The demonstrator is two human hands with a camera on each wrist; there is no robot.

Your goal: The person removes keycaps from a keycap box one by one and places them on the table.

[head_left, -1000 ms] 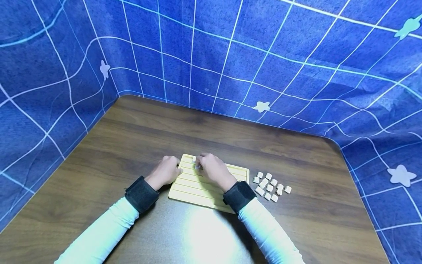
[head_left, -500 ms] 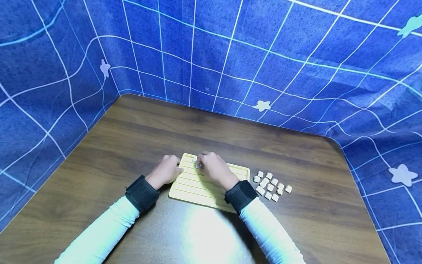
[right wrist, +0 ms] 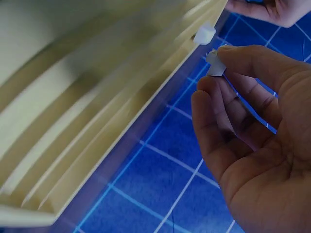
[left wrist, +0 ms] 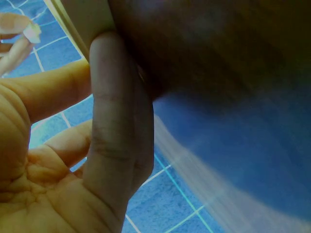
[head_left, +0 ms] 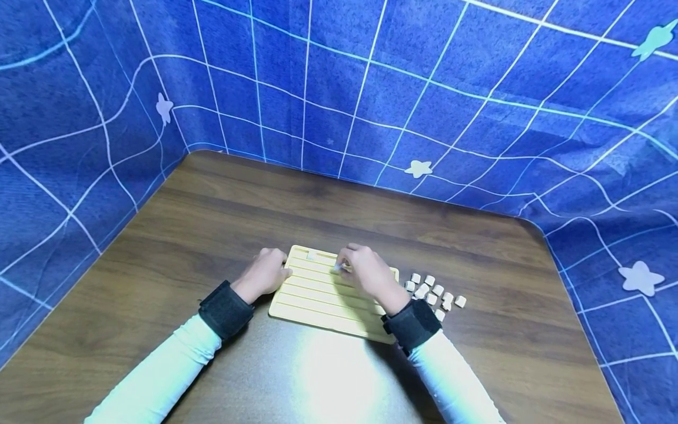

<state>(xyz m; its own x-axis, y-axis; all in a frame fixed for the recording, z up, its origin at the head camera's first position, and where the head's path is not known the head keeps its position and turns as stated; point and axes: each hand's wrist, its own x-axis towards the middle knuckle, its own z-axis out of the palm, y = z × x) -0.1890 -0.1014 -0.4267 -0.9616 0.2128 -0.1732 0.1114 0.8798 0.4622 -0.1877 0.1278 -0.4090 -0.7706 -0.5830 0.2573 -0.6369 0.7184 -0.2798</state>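
Note:
A pale yellow grooved tray [head_left: 312, 300] lies on the table. My left hand [head_left: 262, 271] grips its left edge; in the left wrist view the thumb and fingers [left wrist: 112, 97] meet at that edge. Between thumb and fingertips, my right hand [head_left: 368, 274] pinches a small white block [right wrist: 216, 64], raised over the tray's far side. Another white block [right wrist: 205, 34] sits at the far groove, near the tray's far left corner [head_left: 295, 248]. The right hand and wrist hide part of the tray's right side.
Several loose whitish blocks [head_left: 430, 280] lie on the wooden table [head_left: 212, 206], right of the tray and partly behind the right wristband [head_left: 413, 324]. A blue patterned cloth [head_left: 328, 88] rises along the table's back and sides.
My right hand has shifted right along the tray's far side with the white block, leaving the block in the far groove in plain sight. The left hand keeps its grip.

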